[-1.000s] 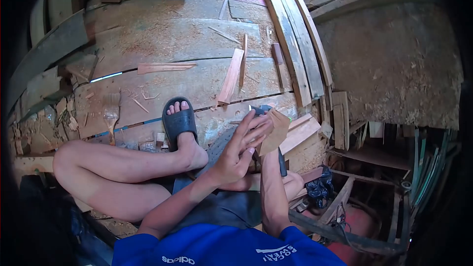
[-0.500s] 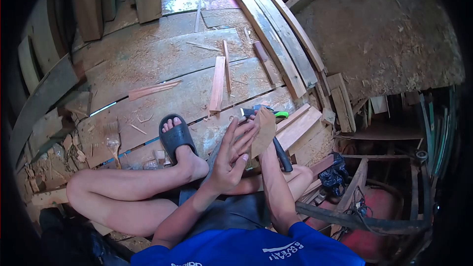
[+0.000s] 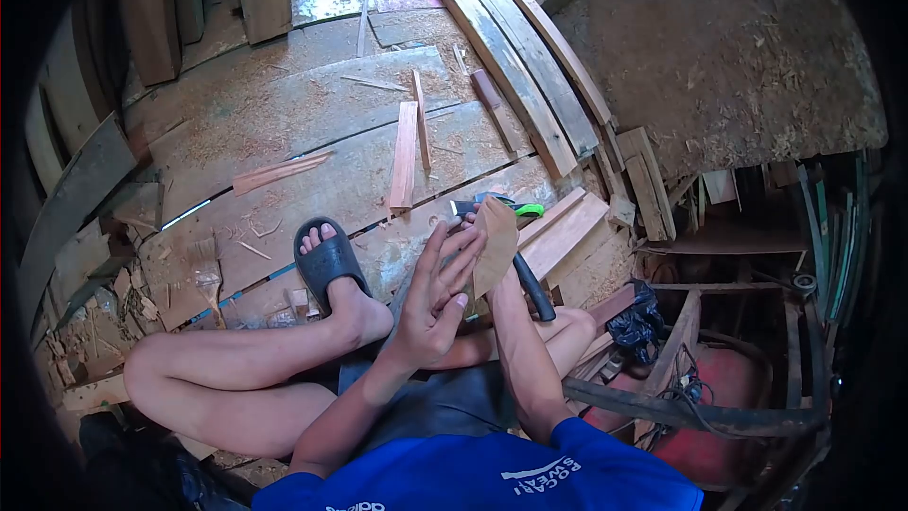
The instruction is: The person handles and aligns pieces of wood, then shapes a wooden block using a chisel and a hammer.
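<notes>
My left hand [image 3: 433,308] is raised over my lap, fingers stretched out, their tips beside or against the edge of a thin tan flat piece [image 3: 496,244]. Whether the piece is sandpaper or thin wood I cannot tell. Behind it, at the end of my right forearm, my right hand [image 3: 480,213] holds it up; most of its fingers are hidden. Just beyond lies a tool with a green-and-black handle [image 3: 526,209] and a flat metal end. Close to my right forearm a black tool handle [image 3: 535,290] slants down towards my knee.
Pale wooden strips [image 3: 403,156] lie on the plank floor [image 3: 312,104] among shavings. Long beams [image 3: 506,61] run along the right. A paintbrush [image 3: 207,270] rests at the left, near my sandaled foot [image 3: 331,263]. A metal frame [image 3: 700,416] and black plastic bag [image 3: 636,326] are at right.
The view has shifted slightly, so the floor items sit a little further left and up. My hands and the tan piece keep nearly the same pose.
</notes>
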A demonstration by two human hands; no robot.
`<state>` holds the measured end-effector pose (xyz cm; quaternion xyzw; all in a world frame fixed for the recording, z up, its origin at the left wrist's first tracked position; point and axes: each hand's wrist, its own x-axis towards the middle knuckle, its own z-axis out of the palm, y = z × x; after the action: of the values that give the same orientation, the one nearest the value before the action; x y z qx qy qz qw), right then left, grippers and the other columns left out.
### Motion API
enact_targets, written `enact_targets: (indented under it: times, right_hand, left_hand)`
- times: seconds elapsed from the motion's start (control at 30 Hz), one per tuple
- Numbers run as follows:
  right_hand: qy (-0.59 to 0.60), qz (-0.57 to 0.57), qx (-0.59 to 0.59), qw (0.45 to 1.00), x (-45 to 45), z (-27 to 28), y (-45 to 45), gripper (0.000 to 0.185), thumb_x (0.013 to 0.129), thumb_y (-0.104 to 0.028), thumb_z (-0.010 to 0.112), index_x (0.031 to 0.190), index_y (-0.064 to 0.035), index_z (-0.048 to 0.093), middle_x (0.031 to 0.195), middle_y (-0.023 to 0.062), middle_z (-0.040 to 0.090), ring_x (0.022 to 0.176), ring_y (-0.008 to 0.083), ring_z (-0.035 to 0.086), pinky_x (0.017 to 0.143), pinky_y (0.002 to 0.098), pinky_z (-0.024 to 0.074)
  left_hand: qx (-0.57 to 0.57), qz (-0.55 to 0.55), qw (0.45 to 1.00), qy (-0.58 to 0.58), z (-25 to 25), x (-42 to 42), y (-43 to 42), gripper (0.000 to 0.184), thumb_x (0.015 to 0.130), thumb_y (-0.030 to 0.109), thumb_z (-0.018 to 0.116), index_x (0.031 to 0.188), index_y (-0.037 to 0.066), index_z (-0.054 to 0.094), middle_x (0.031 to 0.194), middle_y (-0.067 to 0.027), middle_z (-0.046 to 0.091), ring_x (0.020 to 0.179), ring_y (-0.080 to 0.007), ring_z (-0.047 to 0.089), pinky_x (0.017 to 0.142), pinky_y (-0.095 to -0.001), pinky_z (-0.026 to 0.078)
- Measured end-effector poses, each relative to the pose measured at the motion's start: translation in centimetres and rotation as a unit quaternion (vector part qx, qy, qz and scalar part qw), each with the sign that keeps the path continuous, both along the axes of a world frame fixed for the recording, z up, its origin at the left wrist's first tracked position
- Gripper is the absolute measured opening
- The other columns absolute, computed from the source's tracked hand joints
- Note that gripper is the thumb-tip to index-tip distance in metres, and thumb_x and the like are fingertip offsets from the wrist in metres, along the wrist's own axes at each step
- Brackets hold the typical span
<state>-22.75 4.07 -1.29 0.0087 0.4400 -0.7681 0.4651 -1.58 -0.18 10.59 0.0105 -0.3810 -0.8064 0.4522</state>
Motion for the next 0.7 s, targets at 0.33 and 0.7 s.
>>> enact_targets:
  times: [0.33, 0.7]
  right_hand:
    - [0.001, -0.047, 0.070, 0.996, 0.2, 1.1, -0.7, 0.047, 0.085, -0.033, 0.036, 0.114, -0.0038, 0.058, 0.102, 0.0127, 0.063, 0.090, 0.0261, 0.061, 0.085, 0.0414, 0.0491]
    - [0.452, -0.083, 0.224, 0.860, 7.2, 11.3, 1.2, 0.034, 0.084, -0.020, 0.072, 0.104, -0.0018, 0.053, 0.094, 0.0086, 0.062, 0.082, 0.0154, 0.061, 0.073, 0.0314, 0.0499]
  left_hand:
    - [-0.058, 0.027, 0.993, -0.098, -0.2, 0.2, -0.4, 0.074, 0.084, -0.009, 0.046, 0.150, 0.001, 0.014, 0.148, -0.0223, 0.029, 0.141, -0.0338, 0.027, 0.115, -0.0441, 0.023]
    - [-0.139, 0.144, 0.842, -0.500, -13.1, 2.1, -11.0, 0.045, 0.093, 0.013, 0.053, 0.137, 0.003, 0.048, 0.139, -0.0173, 0.049, 0.131, -0.0233, 0.044, 0.110, -0.0349, 0.031]
